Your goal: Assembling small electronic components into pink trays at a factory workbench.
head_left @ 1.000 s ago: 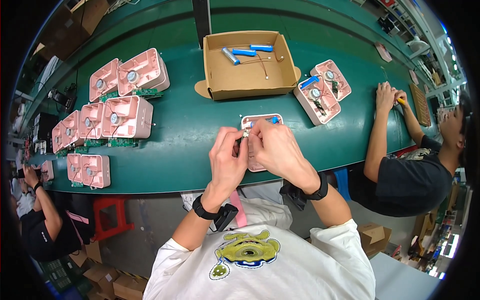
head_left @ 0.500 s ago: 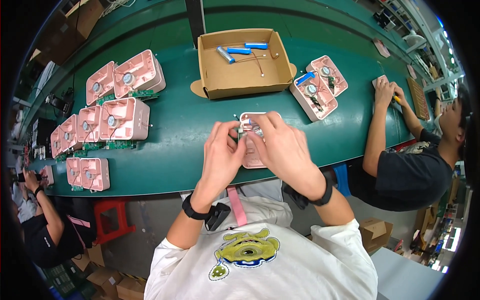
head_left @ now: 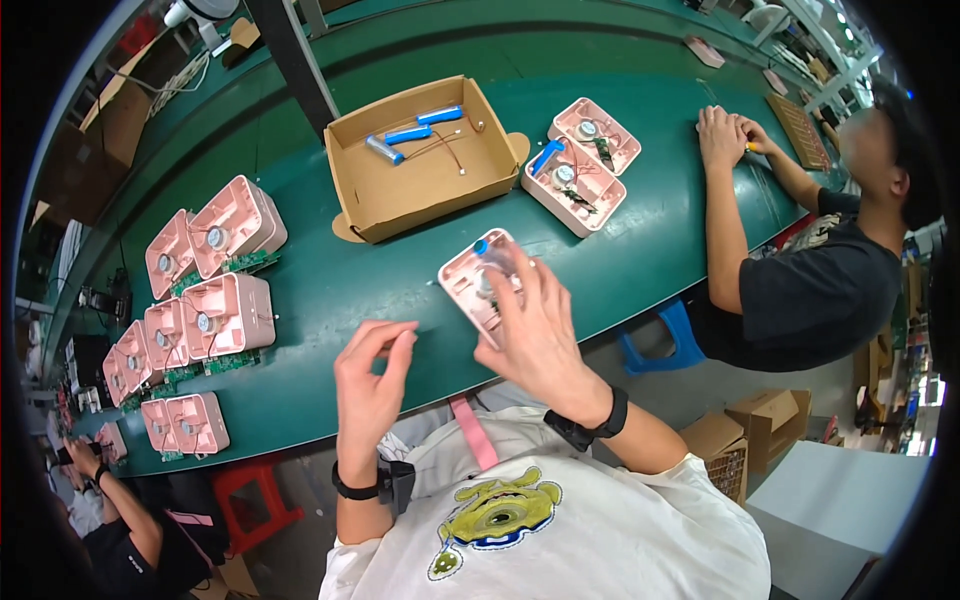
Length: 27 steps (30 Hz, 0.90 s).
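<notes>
In front of me a pink plastic housing (head_left: 462,277) sits at a slant on the green table, a blue battery end (head_left: 481,246) showing at its far side. My right hand (head_left: 538,325) reaches across it. The thumb is at its near edge and the fingers lie over its right side, gripping it; some fingertips are blurred. Under them a round speaker and a bit of circuit board are partly covered. My left hand (head_left: 370,375) hovers left of the housing, apart from it, holding nothing, its fingers loosely bent and the thumb slightly away.
Beyond stands an open cardboard box (head_left: 345,205) with several blue batteries. Two more pink housings (head_left: 574,212) are at its right. Several pink housings (head_left: 232,310) with speakers and green circuit boards (head_left: 250,262) line the left. A co-worker (head_left: 800,290) sits at the right.
My left hand has left the housing and moved back to the left, opening. My right hand has shifted across the housing's right side. The whole view has turned.
</notes>
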### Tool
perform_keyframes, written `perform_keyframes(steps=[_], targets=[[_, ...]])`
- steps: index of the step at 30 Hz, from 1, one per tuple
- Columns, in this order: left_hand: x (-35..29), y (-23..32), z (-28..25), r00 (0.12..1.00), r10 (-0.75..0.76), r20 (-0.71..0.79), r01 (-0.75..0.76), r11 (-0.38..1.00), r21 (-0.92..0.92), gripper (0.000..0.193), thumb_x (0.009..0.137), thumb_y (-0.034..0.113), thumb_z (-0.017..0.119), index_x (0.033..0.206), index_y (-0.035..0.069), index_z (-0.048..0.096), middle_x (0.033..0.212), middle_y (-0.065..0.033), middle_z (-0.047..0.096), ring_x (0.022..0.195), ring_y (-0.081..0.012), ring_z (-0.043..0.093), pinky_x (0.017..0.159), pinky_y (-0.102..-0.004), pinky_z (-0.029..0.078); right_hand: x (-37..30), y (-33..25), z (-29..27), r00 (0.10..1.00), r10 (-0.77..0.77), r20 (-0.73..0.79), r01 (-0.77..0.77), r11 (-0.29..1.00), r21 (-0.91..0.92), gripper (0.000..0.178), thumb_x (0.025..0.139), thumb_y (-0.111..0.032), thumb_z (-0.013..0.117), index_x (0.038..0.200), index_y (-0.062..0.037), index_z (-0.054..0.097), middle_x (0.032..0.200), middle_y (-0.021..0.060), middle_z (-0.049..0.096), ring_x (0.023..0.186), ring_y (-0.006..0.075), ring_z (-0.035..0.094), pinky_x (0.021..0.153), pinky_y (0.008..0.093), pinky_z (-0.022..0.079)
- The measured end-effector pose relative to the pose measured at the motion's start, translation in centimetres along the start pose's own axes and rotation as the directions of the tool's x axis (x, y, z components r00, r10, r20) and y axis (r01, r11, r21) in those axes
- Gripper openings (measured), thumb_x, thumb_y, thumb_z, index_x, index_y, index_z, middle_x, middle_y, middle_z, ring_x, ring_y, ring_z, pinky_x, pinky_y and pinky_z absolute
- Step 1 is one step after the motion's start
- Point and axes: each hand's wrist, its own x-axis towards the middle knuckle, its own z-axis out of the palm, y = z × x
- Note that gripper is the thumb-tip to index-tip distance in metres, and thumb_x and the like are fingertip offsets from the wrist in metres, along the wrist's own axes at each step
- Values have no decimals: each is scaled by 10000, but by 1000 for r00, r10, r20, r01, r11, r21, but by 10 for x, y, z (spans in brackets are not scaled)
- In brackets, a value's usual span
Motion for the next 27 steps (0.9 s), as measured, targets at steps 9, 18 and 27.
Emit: perform_keyframes(steps=[9,18,27], targets=[[-74,-39,-109,857,-54,-512,174,966,190,137,1039,64,652,1098,-31,731,1000,-56,685,848,-128,650,746,-242,529,39,60,-14,992,-110,-61,85,943,-321,724,838,-227,828,1461,-27,517,1581,243,442,1446,468,416,1181,613,329],[-133,-106,-275,411,531,-741,607,448,657,275,982,184,720,1197,13,700,1098,-141,688,995,-267,673,869,-352,538,77,144,-17,993,-71,-98,35,944,-327,638,1001,-310,681,1550,-76,456,1621,227,425,1484,454,409,1242,537,322],[-156,-146,-386,648,-111,-754,543,761,355,456,873,251,796,1221,1,642,995,-184,708,952,-339,700,906,-412,545,126,202,-23,991,88,-97,-117,927,-355,680,1031,-428,627,1581,-84,425,1643,220,399,1500,456,389,1219,523,348]])
